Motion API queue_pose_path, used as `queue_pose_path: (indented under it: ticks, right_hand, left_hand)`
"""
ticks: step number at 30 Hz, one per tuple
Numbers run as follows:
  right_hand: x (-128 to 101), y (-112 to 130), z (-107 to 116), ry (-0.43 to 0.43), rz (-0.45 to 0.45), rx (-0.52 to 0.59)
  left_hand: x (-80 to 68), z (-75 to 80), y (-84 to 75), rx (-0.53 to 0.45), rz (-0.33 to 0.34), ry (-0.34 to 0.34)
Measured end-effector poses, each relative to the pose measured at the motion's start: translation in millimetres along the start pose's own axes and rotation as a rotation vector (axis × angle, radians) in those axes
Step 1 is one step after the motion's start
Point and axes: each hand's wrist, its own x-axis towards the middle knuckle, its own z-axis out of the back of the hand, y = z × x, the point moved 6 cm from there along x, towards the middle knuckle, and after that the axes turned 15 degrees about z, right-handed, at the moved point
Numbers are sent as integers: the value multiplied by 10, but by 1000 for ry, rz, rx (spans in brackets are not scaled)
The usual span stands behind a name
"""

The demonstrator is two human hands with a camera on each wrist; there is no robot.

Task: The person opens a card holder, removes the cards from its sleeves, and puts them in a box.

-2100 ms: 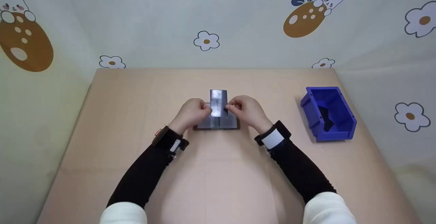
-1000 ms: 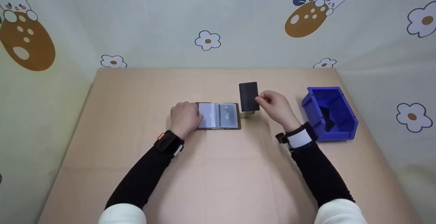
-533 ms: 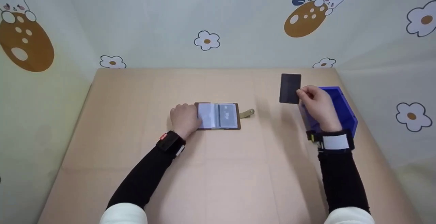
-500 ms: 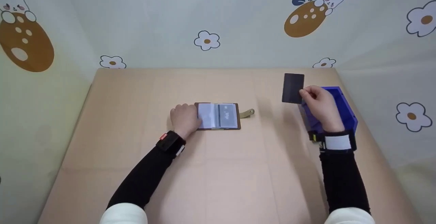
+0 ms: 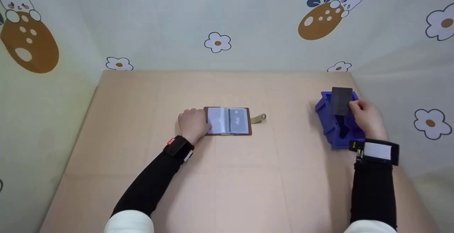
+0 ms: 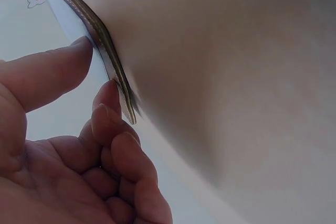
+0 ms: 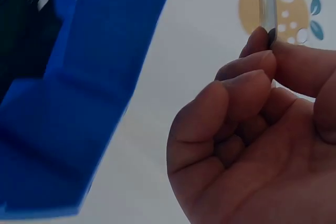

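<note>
An open brown card holder (image 5: 228,120) with clear sleeves lies flat at mid-table, its tan strap (image 5: 258,118) sticking out to the right. My left hand (image 5: 193,123) sits at its left edge. In the left wrist view the holder's edge (image 6: 113,72) runs between the thumb and the curled fingers of that hand (image 6: 79,156). My right hand (image 5: 367,117) pinches a dark card (image 5: 341,101) upright over the blue bin (image 5: 338,128). The right wrist view shows that card (image 7: 266,3) edge-on, held between thumb and fingers, with the bin (image 7: 79,93) below and to the left.
Something dark lies inside the blue bin. The tan table (image 5: 227,176) ends at patterned walls behind and on both sides; the bin stands close to the right wall.
My right hand drew the dark card out of the holder and carried it right, to above the bin, lowering it slightly in the last half second. My left hand stayed at the holder's left edge.
</note>
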Motion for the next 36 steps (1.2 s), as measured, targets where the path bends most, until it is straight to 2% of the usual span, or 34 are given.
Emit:
queue_pose_path:
  ticks: [6, 16, 23, 32, 36]
  right_hand:
    - [-18, -165, 70, 5, 12, -97]
    - [-25, -300, 37, 80, -37, -192]
    - [0, -157, 1, 45, -14, -173]
    - [69, 82, -89, 86, 7, -138]
    - [83, 268, -149, 72, 59, -123]
  left_hand:
    - [6, -2, 1, 11, 2, 2]
    - [3, -9, -1, 10, 1, 17]
    - [14, -7, 1, 8, 3, 15]
    - [-1, 7, -4, 8, -8, 0]
    - [8, 8, -3, 10, -9, 5]
